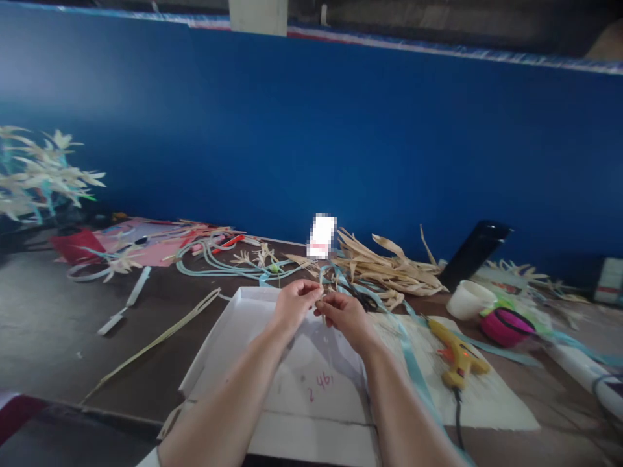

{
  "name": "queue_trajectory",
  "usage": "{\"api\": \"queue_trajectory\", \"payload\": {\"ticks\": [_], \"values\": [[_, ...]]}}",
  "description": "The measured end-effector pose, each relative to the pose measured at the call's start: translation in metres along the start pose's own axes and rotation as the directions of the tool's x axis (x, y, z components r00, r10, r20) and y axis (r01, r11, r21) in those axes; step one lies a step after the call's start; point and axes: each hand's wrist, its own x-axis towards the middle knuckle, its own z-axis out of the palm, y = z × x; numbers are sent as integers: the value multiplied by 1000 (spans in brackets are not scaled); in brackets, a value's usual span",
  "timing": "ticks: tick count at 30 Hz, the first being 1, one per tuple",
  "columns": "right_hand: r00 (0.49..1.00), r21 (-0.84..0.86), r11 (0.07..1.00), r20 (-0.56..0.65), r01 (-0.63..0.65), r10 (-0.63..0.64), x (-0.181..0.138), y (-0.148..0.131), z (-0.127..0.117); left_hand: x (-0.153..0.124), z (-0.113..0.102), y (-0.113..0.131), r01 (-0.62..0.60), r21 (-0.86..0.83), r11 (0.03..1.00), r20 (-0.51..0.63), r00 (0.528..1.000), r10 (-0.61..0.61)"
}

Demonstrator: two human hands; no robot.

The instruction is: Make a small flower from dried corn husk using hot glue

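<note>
My left hand (298, 303) and my right hand (343, 312) meet above an open white cardboard box (292, 389) with red handwriting on it. Fingertips of both hands are pinched together, close to touching. Something small and thin, pale in colour, seems to be between them, but the fingers hide most of it. Just behind my right hand lie black-handled scissors (364, 298). A light blue ribbon (411, 353) runs down past my right forearm.
Right of the box, a yellow glue gun (456, 353) rests on a pale sheet (501, 405). Dried husks (389, 263), a white cup (470, 299) and a black bottle (474, 253) stand behind. Pale tubing (195, 269) and husk flowers (53, 168) are at left.
</note>
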Motion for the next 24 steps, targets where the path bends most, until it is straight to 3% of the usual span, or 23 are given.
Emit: {"api": "queue_trajectory", "payload": {"ticks": [13,24], "values": [[1000,89,996,7,14,-15,-1,-2,1,1,-1,-7,-8,-10,1000,51,999,9],[1000,52,998,-1,-21,21,2,4,2,1,5,-9,123,-241,963,24,992,-121]]}}
